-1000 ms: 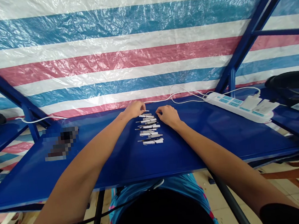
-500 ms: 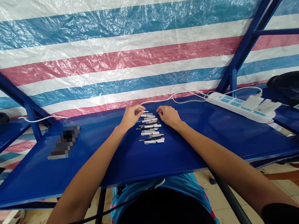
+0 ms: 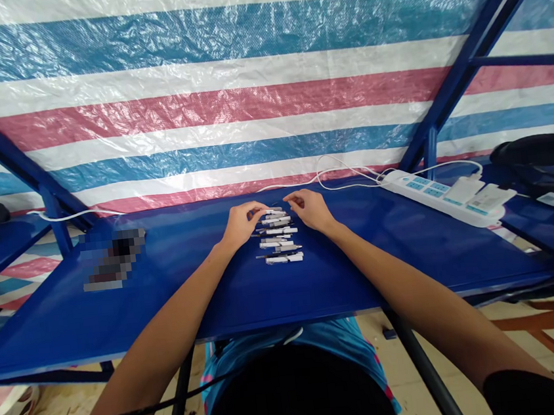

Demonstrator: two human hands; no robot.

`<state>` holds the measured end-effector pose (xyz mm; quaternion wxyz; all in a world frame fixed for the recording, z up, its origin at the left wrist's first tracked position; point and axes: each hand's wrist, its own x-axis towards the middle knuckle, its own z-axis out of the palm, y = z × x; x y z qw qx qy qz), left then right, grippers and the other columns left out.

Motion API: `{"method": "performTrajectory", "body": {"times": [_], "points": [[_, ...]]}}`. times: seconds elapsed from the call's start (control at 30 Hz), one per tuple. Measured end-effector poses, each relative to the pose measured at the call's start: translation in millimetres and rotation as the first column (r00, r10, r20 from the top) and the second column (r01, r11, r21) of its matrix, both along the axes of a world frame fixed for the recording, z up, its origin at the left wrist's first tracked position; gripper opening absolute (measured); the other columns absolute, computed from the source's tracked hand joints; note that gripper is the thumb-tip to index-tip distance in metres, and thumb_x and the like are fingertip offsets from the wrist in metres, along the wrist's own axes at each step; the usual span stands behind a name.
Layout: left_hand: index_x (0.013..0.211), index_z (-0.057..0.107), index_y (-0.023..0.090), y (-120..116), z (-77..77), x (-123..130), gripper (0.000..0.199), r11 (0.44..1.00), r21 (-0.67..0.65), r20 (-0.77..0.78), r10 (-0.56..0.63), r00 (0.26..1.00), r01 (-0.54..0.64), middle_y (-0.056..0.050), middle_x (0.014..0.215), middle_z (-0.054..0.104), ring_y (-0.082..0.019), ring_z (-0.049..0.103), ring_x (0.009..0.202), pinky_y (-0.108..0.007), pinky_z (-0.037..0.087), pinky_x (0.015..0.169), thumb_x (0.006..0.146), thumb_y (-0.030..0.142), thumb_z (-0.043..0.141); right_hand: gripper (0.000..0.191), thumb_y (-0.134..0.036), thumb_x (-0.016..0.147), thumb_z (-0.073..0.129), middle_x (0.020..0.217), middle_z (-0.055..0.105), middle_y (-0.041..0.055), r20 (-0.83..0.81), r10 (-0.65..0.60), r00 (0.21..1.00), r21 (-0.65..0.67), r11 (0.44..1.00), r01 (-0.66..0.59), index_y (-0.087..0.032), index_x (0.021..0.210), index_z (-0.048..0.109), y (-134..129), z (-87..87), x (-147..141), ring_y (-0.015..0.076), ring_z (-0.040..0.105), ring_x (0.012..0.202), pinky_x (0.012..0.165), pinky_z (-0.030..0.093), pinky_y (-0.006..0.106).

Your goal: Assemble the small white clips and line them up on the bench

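Disassembled pens lie in a short column on the blue table (image 3: pixel 169 311), with white barrels, clear-grey tips and thin dark refills. The nearest white pen barrel (image 3: pixel 285 258) is at the bottom of the column. My left hand (image 3: pixel 243 225) is at the far left end of the column, its thumb and forefinger closed at a white pen part (image 3: pixel 272 211). Across from it, my right hand (image 3: pixel 311 208) is pinched at the far right end. A thin dark sliver shows near its fingertips, too small to name.
A white power strip (image 3: pixel 441 197) with plugged-in adapters stands on the right, its white cable (image 3: pixel 340 169) running along the back edge. A blurred-out dark object (image 3: pixel 114 261) lies on the left. Blue metal posts (image 3: pixel 54 214) and a striped plastic sheet (image 3: pixel 227 107) bound the table.
My right hand has moved slightly up and inward, its fingertips now above the column's far end. My left fingertips have lowered a little onto the top pen part. The view has shifted slightly.
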<state>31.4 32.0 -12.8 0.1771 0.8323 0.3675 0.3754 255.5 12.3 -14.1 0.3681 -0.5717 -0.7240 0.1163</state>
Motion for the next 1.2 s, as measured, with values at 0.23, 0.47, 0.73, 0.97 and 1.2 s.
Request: {"method": "performTrajectory", "body": {"times": [0.23,0.47,0.73,0.97,1.2], "points": [[0.105,0.079,0.02,-2.4,-0.7,1.6,0.023,0.999,0.003,-0.016,-0.033,0.999,0.033,-0.007,0.097,0.082,-0.019,0.073,0.082,-0.028,0.056,0.073,0.099,0.03,0.06,0.026,-0.017,0.092,0.056,0.095,0.075,0.0072,-0.052,0.175,0.983,0.096,0.981,-0.17,-0.02,0.107,0.077,-7.3,-0.7,-11.1,0.0204,0.069,0.084,0.08,0.057,0.034],[0.102,0.079,0.02,-2.0,-2.2,1.3,0.022,1.0,-0.009,0.006,-0.026,1.0,0.026,-0.006,0.095,0.082,-0.018,0.072,0.079,-0.027,0.054,0.071,0.099,0.032,0.061,0.02,-0.021,0.093,0.055,0.095,0.074,0.0069,-0.093,0.235,0.968,0.136,0.966,-0.222,-0.02,0.102,0.073,-11.5,2.3,-15.1,0.0203,0.067,0.086,0.077,0.055,0.032],[0.104,0.079,0.019,-2.3,-2.9,1.7,0.022,1.0,-0.004,-0.02,-0.015,1.0,0.015,-0.006,0.094,0.081,-0.016,0.068,0.071,-0.027,0.052,0.068,0.098,0.028,0.06,0.009,-0.019,0.089,0.056,0.089,0.072,0.0045,-0.119,0.273,0.955,0.125,0.958,-0.259,-0.02,0.089,0.065,-14.8,6.4,-16.7,0.0185,0.066,0.081,0.074,0.053,0.03],[0.104,0.079,0.018,-3.8,-2.2,2.3,0.021,1.0,-0.006,-0.015,-0.029,0.999,0.029,-0.006,0.091,0.081,-0.016,0.067,0.066,-0.026,0.053,0.068,0.098,0.026,0.06,0.006,-0.021,0.087,0.054,0.085,0.069,0.0038,-0.153,0.303,0.941,0.137,0.949,-0.284,-0.021,0.083,0.06,-15.2,7.0,-16.4,0.0177,0.064,0.079,0.071,0.052,0.028],[0.101,0.078,0.017,-4.5,-1.5,2.4,0.022,0.997,-0.04,0.06,-0.066,0.996,0.068,-0.006,0.086,0.081,-0.017,0.072,0.068,-0.026,0.056,0.067,0.097,0.027,0.059,0.008,-0.022,0.087,0.054,0.08,0.066,0.0033,-0.175,0.352,0.92,0.186,0.929,-0.32,-0.022,0.079,0.056,-13.2,5.5,-16.0,0.0173,0.062,0.074,0.067,0.051,0.027]]}}
